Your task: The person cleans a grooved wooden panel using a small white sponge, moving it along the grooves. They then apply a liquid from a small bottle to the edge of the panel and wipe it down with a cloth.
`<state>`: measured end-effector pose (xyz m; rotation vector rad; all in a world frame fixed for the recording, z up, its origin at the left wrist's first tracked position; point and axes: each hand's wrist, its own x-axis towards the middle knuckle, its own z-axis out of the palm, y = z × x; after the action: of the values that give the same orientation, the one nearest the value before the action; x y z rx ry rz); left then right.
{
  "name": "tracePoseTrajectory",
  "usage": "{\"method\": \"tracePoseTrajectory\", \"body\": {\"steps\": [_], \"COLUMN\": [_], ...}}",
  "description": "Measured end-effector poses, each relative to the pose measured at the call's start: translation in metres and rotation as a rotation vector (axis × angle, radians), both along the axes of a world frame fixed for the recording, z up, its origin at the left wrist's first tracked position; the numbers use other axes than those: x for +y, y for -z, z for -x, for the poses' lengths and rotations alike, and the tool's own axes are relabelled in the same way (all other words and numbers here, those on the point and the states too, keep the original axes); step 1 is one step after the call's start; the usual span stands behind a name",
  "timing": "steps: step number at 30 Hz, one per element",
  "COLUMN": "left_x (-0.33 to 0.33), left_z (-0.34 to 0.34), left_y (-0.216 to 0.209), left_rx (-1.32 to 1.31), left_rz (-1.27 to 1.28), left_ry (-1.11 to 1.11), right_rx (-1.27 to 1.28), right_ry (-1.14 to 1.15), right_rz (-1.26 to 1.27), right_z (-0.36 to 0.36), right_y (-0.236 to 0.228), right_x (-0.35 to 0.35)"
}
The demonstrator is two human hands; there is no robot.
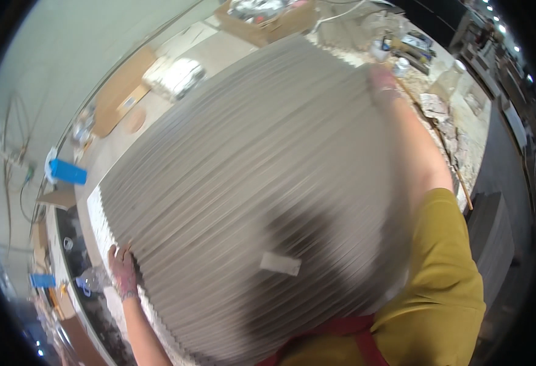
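A large grey panel [237, 158] with parallel ribs and zigzag edges takes up most of the table in front of me. My left hand [123, 269] is at its left edge, fingers bent over the rim. Stretched far forward, my right hand [384, 82] grips the panel's far right edge; it is blurred, and its fingers are partly hidden. Reddish stains mark both hands. On the ribs near me lies a small pale rectangular piece [280, 263], and my shadow falls across that part.
Beyond the panel stand a cardboard box [268, 23] and a white plastic-wrapped bundle [175, 78]. Bottles, tools and debris crowd the right side, with a thin stick [445, 146] beside my right arm. At the left are a blue object [68, 171] and a clear bottle [91, 280].
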<state>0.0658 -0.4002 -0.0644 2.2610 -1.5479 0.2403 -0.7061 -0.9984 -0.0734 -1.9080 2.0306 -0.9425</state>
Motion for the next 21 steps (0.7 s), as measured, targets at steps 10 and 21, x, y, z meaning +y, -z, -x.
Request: {"method": "tracePoseTrajectory", "body": {"steps": [10, 21], "left_x": [-0.056, -0.087], "left_z": [0.071, 0.093], "left_y": [-0.062, -0.055], "left_rx": [0.589, 1.024], "left_rz": [-0.222, -0.010], "left_ry": [-0.334, -0.400], "right_rx": [0.053, -0.358], "right_ry": [0.000, -0.016], "right_rz": [-0.151, -0.239], "right_z": [0.021, 0.118], "right_y": [-0.015, 0.029], "right_x": [-0.012, -0.118]}}
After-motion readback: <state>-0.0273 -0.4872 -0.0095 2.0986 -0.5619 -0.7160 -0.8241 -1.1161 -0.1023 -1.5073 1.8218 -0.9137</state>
